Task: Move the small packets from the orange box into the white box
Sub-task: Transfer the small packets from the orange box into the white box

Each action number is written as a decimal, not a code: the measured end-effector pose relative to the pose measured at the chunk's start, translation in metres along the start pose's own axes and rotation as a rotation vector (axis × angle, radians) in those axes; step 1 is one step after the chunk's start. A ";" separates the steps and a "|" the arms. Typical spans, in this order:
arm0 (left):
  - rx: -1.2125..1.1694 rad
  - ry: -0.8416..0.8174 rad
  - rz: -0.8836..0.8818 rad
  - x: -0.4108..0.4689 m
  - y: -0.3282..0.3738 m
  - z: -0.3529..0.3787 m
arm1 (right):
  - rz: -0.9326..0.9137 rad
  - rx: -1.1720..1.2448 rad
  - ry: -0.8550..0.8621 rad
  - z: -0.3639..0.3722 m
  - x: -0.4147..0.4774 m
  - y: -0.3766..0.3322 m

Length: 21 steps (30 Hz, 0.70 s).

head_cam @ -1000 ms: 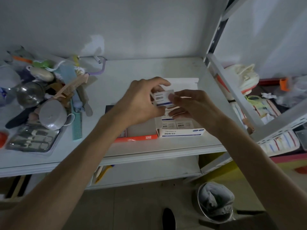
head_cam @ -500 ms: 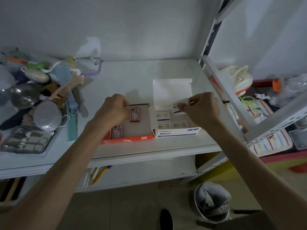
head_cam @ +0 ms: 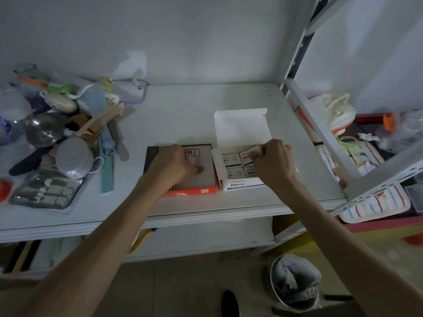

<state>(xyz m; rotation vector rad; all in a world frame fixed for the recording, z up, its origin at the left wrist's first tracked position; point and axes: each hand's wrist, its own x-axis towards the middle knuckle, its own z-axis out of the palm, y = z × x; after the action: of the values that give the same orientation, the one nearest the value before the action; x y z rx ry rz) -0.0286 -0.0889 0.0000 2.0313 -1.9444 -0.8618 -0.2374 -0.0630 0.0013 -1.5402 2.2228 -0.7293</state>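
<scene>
A flat orange box (head_cam: 192, 192) lies on the white shelf, with a red-and-white small packet (head_cam: 192, 156) inside near its far edge. My left hand (head_cam: 175, 165) rests inside the orange box, fingers down on its floor beside that packet. To the right stands the white box (head_cam: 240, 185) with its lid (head_cam: 241, 128) flipped up. Several blue-and-white packets (head_cam: 231, 161) lie in it. My right hand (head_cam: 273, 164) pinches a small white packet (head_cam: 253, 150) at the white box's far right corner.
A heap of combs (head_cam: 98, 121), a metal ladle (head_cam: 44, 129), a manicure set (head_cam: 45, 193) and other items fills the shelf's left. A slanted white shelf post (head_cam: 320, 136) stands at the right. A bucket with cloth (head_cam: 295, 282) sits on the floor below.
My hands parted after holding one packet together. The right hand carried the white packet down to the white box; the left hand dropped into the orange box.
</scene>
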 end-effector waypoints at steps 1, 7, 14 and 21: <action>-0.005 0.017 0.013 0.000 0.000 0.001 | 0.003 0.012 0.009 0.003 0.000 0.002; 0.026 0.138 0.052 0.002 -0.002 0.012 | -0.033 -0.077 0.025 0.010 0.001 0.006; -0.048 0.216 0.064 0.003 -0.001 0.019 | -0.012 -0.184 -0.015 0.015 0.008 0.008; -0.094 0.159 0.104 0.003 -0.007 0.016 | -0.048 -0.224 -0.141 0.011 0.008 0.004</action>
<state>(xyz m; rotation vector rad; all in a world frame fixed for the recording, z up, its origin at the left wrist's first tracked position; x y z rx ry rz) -0.0318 -0.0873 -0.0176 1.8669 -1.8685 -0.7308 -0.2376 -0.0716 -0.0096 -1.6976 2.2297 -0.3807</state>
